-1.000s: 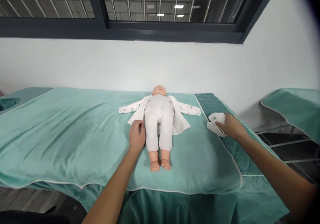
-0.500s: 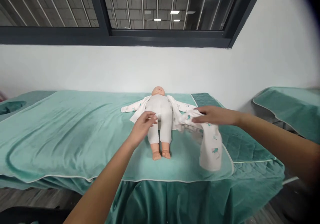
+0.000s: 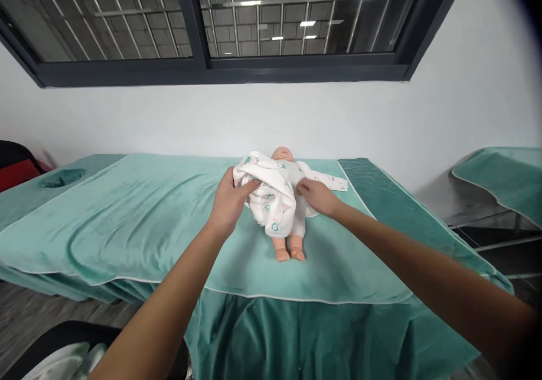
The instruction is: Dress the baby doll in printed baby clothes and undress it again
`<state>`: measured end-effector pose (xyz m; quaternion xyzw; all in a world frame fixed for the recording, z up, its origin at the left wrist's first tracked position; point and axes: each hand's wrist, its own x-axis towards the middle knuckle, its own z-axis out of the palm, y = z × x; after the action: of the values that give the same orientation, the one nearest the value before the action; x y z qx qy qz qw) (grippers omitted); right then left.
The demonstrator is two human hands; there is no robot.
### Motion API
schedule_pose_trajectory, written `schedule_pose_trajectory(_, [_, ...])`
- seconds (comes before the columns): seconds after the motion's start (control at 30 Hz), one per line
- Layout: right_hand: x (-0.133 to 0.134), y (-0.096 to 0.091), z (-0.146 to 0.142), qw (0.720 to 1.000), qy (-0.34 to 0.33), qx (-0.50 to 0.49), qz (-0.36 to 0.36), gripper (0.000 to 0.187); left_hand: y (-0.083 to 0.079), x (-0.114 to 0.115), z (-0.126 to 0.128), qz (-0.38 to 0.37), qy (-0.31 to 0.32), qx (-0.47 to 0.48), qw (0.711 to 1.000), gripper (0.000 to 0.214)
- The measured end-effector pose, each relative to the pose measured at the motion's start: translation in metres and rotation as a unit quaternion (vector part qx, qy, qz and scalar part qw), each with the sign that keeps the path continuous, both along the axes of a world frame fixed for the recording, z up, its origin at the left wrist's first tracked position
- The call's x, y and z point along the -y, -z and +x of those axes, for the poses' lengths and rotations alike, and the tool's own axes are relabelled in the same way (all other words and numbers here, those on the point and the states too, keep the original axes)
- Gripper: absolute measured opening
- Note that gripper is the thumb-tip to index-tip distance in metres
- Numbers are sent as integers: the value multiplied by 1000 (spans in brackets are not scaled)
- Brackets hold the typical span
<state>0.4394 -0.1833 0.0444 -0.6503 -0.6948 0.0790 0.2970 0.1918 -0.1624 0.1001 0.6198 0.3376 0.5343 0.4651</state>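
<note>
A baby doll (image 3: 282, 155) lies on its back on a teal blanket (image 3: 139, 222) spread over a table. Its bare feet (image 3: 290, 252) point toward me. An open white printed jacket lies under it, with one sleeve (image 3: 330, 182) stretched out to the right. A second white printed garment (image 3: 271, 199) is bunched over the doll's body and legs. My left hand (image 3: 228, 200) grips this garment at its left edge. My right hand (image 3: 317, 196) holds its right side, fingers curled on the cloth.
A darker teal quilted cover (image 3: 381, 199) lies under the blanket and hangs over the front. Another teal-covered table (image 3: 503, 177) stands at the right. A red and black object (image 3: 14, 168) sits at the far left. White cloth (image 3: 63, 363) lies low at the bottom left.
My right hand picked up the printed garment from the right side of the table and carried it left over the doll. My left hand rose from beside the doll and took its left edge.
</note>
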Motion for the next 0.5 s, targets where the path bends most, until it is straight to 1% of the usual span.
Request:
schedule_pose_trajectory(0.03, [1, 17, 5, 999, 2, 31, -12, 19, 0, 1, -6, -5, -3, 7, 1000, 35])
schedule_pose_trajectory(0.1, [7, 43, 13, 996, -1, 88, -30, 16, 0, 1, -13, -15, -5, 11, 1000, 34])
schedule_pose_trajectory(0.17, [15, 58, 19, 990, -15, 132, -48, 17, 2, 0, -16, -23, -10, 19, 1000, 35])
schedule_pose_trajectory(0.23, [21, 65, 24, 983, -34, 168, -62, 16, 5, -2, -15, -38, -21, 39, 998, 39])
schedule_pose_trajectory(0.3, [23, 64, 29, 977, -54, 192, -76, 14, 8, -4, -13, -60, -34, 50, 996, 42])
schedule_pose_trajectory(0.37, [24, 58, 34, 973, -68, 202, -92, 13, 8, -4, -11, -76, -33, 46, 995, 42])
schedule_pose_trajectory(0.43, [26, 45, 35, 970, -75, 205, -107, 17, 8, -4, -10, -87, -17, 42, 995, 41])
schedule_pose_trajectory(0.5, [31, 26, 30, 977, -67, 173, -102, 20, 7, -4, -8, -95, 9, 48, 994, 41])
